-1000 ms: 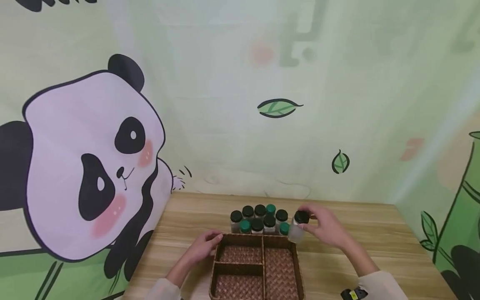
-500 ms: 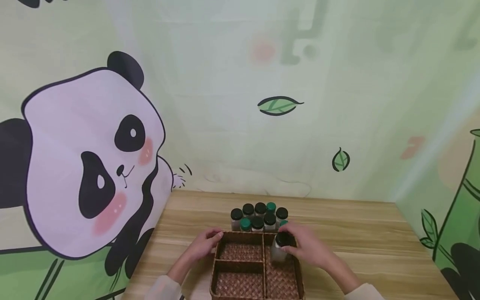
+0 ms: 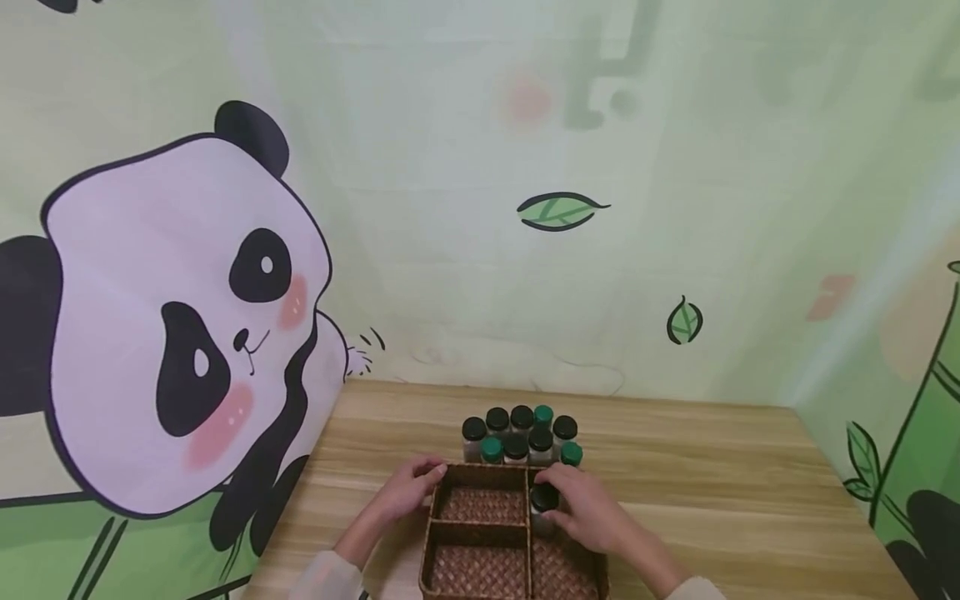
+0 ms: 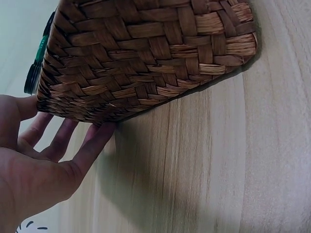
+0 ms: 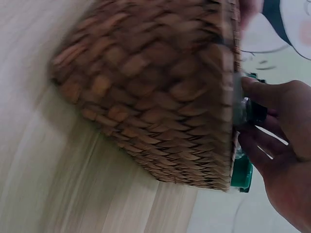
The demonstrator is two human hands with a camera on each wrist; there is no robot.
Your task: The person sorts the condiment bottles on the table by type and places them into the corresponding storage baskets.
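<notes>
- Your left hand [image 3: 411,486] holds the far left corner of the basket [image 4: 146,63], thumb at the rim and fingers behind the wall; your right hand [image 3: 588,508] pinches the black-lidded jar [image 3: 543,498] between thumb and fingers.
- At the left, the smooth backdrop [image 3: 195,208] bears a printed panda, with pale green and leaves toward the right.
- The basket is woven from flat brown strips, rough and glossy, with rounded corners; thin walls divide it into two smaller compartments at left and one long compartment at right.
- Behind it stand nine clear jars [image 3: 540,440] with round lids, six black and three green, close together on the table [image 3: 712,475] of light wood grain.
- Your jar is inside the long right compartment, near its far end and beside the dividing wall, to the right of your left hand and directly under your right fingers.
- From the left wrist, only a few lids show past the basket's edge.
- The near edge of the basket is cut off in the head view.
- At the right wrist the weave is blurred, and you cannot tell whether the jar touches the bottom.
</notes>
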